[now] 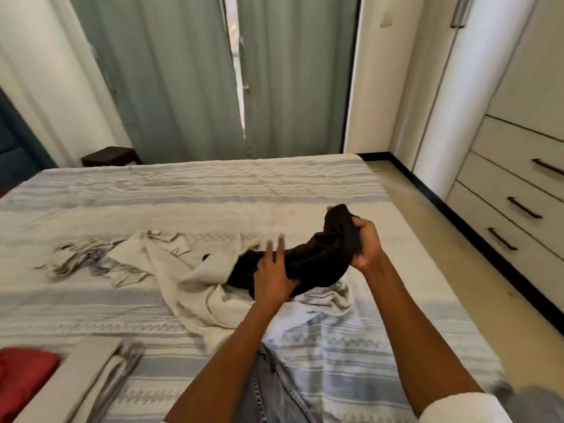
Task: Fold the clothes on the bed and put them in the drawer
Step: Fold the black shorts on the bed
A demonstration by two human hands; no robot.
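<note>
Currently the black garment [308, 264] is bunched and unfolded, lifted partly off the bed [213, 190]: the right hand [364, 242] grips its upper end with curled fingers, and the left hand [273, 271] rests on its lower part with fingers extended and thumb under the cloth. A cream garment [189, 270] and a patterned one [82, 257] lie crumpled beside it, so folding appears barely begun. Closed drawers [518, 209] stand to the right, green curtains [183, 71] beyond the striped bedspread.
</note>
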